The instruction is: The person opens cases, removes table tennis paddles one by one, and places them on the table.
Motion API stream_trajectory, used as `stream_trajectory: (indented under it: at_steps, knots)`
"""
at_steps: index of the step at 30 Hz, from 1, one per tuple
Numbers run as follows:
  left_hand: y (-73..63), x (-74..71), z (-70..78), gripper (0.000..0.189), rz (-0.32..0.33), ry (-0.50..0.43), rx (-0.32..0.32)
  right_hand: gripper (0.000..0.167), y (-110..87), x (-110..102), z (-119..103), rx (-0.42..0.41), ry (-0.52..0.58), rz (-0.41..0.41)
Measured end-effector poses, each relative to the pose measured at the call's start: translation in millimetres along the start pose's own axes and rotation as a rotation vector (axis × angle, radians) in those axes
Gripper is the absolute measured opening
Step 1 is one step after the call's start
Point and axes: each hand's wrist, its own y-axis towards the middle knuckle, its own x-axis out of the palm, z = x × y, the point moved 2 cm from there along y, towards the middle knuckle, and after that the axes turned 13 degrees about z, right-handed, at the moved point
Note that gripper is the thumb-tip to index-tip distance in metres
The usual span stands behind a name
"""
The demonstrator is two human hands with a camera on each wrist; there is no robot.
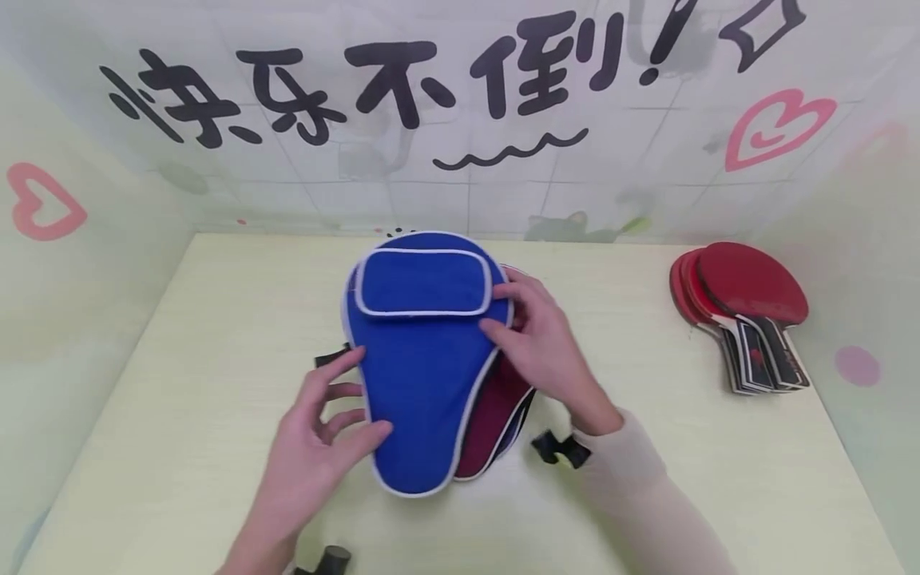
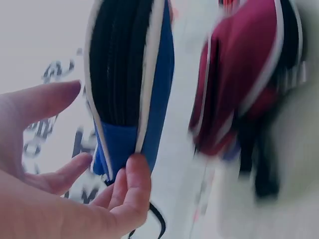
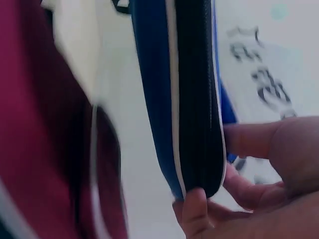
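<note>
A blue table tennis bat case (image 1: 424,383) with white piping and a front pocket is held between both hands, its narrow end toward me. My left hand (image 1: 305,455) holds its lower left edge, with the thumb at the front face. At the upper right edge, my right hand (image 1: 542,343) pinches the case. The right wrist view shows the dark zipped side of the blue case (image 3: 194,99) above the fingers. Below it lies a maroon bat case (image 1: 485,427), partly covered, and a darker case edge (image 1: 513,435) peeks out under that one.
Several red table tennis bats (image 1: 751,283) lie stacked at the right of the pale table (image 1: 180,399), handles toward me. A wall (image 1: 402,184) with black characters stands behind, and side walls close off left and right.
</note>
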Motion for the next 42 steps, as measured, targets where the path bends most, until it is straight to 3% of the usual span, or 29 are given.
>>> stream_trajectory:
  at_steps: [5, 9, 12, 15, 19, 23, 25, 28, 31, 34, 37, 42]
  knots:
    - [-1.5, 26.4, -2.3, 0.078, -0.123, -0.089, 0.045, 0.03, -12.5, -34.0, 27.7, 0.069, -0.009, 0.032]
    - [-0.7, 40.8, -12.4, 0.08, -0.216, -0.108, 0.029, 0.029, -20.5, -46.8, 45.9, 0.08, -0.041, 0.041]
    - [-0.2, 50.7, -17.7, 0.081, -0.276, -0.068, 0.013, 0.03, -24.5, -50.5, 56.6, 0.09, -0.074, 0.032]
    - [1.5, 56.4, -16.1, 0.08, -0.299, 0.03, 0.005, 0.032, -27.5, -52.5, 61.7, 0.082, -0.097, 0.015]
    - [9.0, 56.8, -0.7, 0.077, -0.204, 0.303, 0.129, 0.032, -29.1, -54.8, 62.4, 0.046, -0.108, 0.001]
    - [20.9, 61.9, 19.3, 0.072, -0.084, 0.518, 0.413, 0.032, -29.9, -56.3, 61.8, 0.028, -0.121, -0.026]
    - [26.6, 69.3, 25.2, 0.069, -0.097, 0.559, 0.56, 0.031, -30.5, -57.1, 62.0, 0.016, -0.138, -0.045]
    - [34.6, 83.3, 25.4, 0.074, -0.175, 0.639, 0.717, 0.029, -31.1, -59.2, 62.3, -0.011, -0.166, -0.058]
    - [40.5, 95.6, 19.8, 0.085, -0.267, 0.735, 0.765, 0.031, -27.5, -60.7, 63.3, -0.003, -0.189, -0.057]
    - [43.0, 102.5, 16.0, 0.085, -0.309, 0.812, 0.79, 0.041, -14.4, -61.3, 58.1, 0.057, -0.237, -0.093]
    - [42.0, 105.6, 16.4, 0.08, -0.322, 0.861, 0.793, 0.057, 8.1, -58.7, 47.3, 0.103, -0.315, -0.193]
    - [35.2, 112.4, 20.5, 0.073, -0.337, 0.922, 0.804, 0.069, 56.0, -36.6, 28.1, 0.082, -0.462, -0.394]
